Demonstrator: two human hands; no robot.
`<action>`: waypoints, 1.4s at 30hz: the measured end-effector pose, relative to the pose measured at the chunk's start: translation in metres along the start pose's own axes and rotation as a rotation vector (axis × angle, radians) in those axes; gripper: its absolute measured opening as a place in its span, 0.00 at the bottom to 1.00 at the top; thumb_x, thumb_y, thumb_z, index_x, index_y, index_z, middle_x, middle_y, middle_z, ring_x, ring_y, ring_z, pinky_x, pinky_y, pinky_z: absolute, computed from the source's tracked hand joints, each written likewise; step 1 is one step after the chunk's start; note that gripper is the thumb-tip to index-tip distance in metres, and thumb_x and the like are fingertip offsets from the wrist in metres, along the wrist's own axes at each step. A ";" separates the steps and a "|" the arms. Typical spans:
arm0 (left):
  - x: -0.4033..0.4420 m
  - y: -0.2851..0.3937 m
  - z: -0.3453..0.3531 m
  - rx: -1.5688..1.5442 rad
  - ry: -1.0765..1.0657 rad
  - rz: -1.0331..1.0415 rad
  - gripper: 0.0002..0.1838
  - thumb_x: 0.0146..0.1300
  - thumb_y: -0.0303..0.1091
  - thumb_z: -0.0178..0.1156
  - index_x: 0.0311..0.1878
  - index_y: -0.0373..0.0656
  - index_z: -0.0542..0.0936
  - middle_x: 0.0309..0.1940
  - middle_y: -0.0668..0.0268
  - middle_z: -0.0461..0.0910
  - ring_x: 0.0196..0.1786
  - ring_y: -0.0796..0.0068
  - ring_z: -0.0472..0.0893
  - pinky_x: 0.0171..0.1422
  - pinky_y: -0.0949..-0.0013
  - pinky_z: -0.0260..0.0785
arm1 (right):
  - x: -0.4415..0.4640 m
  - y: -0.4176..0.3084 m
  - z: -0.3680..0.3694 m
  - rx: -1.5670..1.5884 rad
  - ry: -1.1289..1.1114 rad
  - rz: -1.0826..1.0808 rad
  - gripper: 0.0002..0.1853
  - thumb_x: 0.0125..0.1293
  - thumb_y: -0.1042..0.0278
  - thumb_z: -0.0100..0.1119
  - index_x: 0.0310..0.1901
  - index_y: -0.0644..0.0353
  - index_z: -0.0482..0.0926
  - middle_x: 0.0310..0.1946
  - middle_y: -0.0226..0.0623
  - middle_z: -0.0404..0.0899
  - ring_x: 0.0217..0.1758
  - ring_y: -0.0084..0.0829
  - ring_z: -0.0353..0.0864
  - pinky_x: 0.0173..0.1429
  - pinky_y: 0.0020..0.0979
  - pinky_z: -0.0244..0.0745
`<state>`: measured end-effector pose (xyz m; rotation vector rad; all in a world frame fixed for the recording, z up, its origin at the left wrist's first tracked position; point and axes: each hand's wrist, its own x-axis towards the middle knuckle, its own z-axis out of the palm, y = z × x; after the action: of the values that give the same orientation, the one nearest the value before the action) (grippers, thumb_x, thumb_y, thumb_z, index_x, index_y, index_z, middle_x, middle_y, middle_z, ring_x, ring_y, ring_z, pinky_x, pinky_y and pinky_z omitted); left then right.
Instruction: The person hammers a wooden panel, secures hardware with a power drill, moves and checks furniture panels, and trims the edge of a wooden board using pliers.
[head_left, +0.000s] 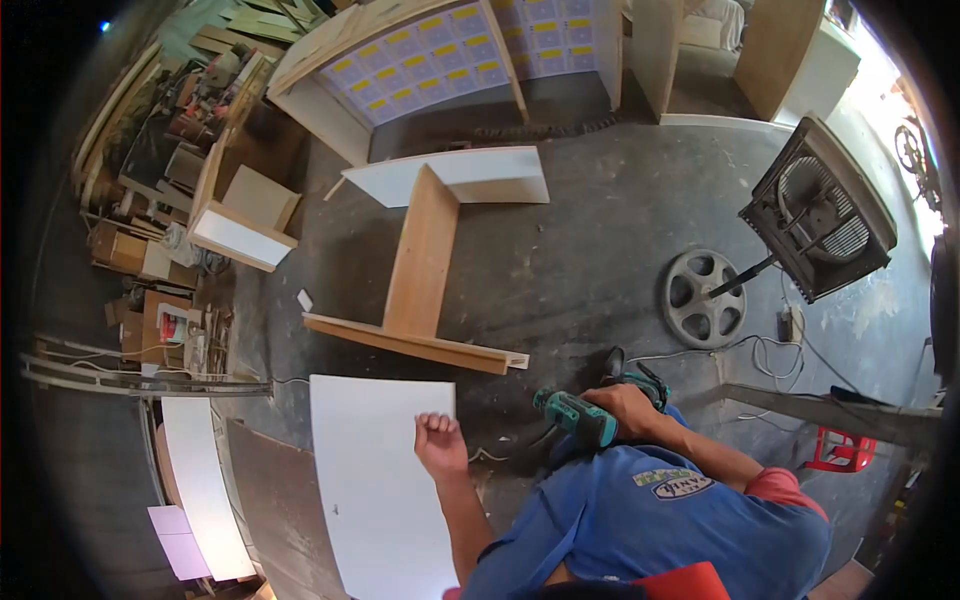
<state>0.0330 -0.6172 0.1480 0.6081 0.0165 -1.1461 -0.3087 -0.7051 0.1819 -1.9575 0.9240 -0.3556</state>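
Note:
My right hand is wrapped around a teal and black cordless drill, held in front of my body. More teal and black casing shows just beyond the hand. My left hand is raised over the right edge of a white board, its fingers curled in. Whether anything small is inside those fingers cannot be made out. Ahead of both hands, an H-shaped wooden assembly lies on the floor, with a wood-toned middle panel, a white far panel and a near panel.
A fan on a round wheel-like base stands at the right, cables trailing nearby. A large cabinet frame stands at the back. Wood scraps and boxes crowd the left. A red stool sits at the right.

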 end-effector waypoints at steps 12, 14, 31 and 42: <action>0.129 -0.219 0.149 0.425 0.077 -0.566 0.12 0.72 0.41 0.54 0.33 0.47 0.75 0.21 0.73 0.70 0.24 0.78 0.69 0.31 0.73 0.63 | 0.001 0.121 -0.138 0.167 0.515 0.563 0.18 0.57 0.62 0.70 0.44 0.64 0.82 0.29 0.52 0.83 0.32 0.51 0.84 0.41 0.41 0.76; 0.153 -0.239 0.175 0.720 -0.039 -0.647 0.12 0.72 0.42 0.54 0.33 0.47 0.76 0.22 0.73 0.72 0.24 0.80 0.70 0.31 0.74 0.64 | 0.009 0.143 -0.153 0.159 0.537 0.614 0.19 0.58 0.60 0.70 0.44 0.66 0.82 0.30 0.50 0.84 0.33 0.45 0.85 0.42 0.40 0.76; 0.502 -0.392 0.385 0.787 -0.357 -0.649 0.14 0.72 0.44 0.53 0.33 0.46 0.78 0.24 0.74 0.73 0.24 0.84 0.70 0.28 0.77 0.62 | 0.148 0.425 -0.257 0.075 0.671 1.071 0.16 0.55 0.58 0.69 0.41 0.60 0.84 0.34 0.45 0.85 0.38 0.40 0.86 0.40 0.44 0.77; 0.695 -0.404 0.471 0.832 -0.190 -0.369 0.08 0.69 0.35 0.56 0.42 0.43 0.81 0.25 0.74 0.76 0.24 0.86 0.71 0.27 0.79 0.61 | 0.275 0.564 -0.370 0.036 0.469 1.246 0.18 0.55 0.53 0.70 0.36 0.61 0.84 0.29 0.45 0.84 0.33 0.43 0.85 0.37 0.44 0.76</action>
<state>-0.1502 -1.5310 0.1455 1.2613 -0.5543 -1.5632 -0.5954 -1.3037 -0.1184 -0.9444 2.1775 -0.0737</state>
